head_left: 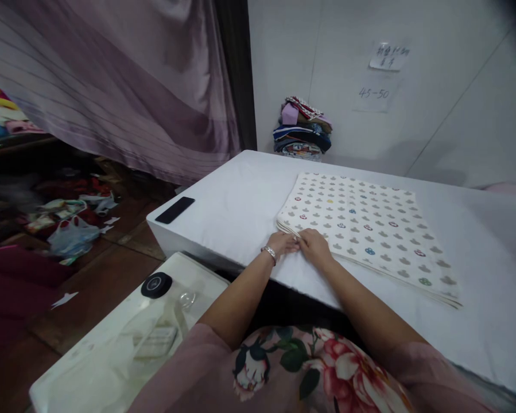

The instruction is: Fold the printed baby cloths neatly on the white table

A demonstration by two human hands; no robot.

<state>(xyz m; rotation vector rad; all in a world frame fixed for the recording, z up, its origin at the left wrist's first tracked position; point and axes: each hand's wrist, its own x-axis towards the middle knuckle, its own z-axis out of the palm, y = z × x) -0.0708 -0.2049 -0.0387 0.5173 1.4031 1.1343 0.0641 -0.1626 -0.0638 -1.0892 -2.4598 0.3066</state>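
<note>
A cream cloth with small printed motifs (365,229) lies folded flat in several layers on the white table (236,201). Both hands rest side by side at the cloth's near left corner. My left hand (283,242), with a bracelet on its wrist, pinches the corner edge. My right hand (314,246) lies fingers down on the same corner, touching the left hand.
A black phone (174,210) lies at the table's left corner. A stack of folded clothes (303,129) stands against the back wall. A white low surface with a black round object (156,285) is near my left. Bags and clutter (68,223) cover the floor at left.
</note>
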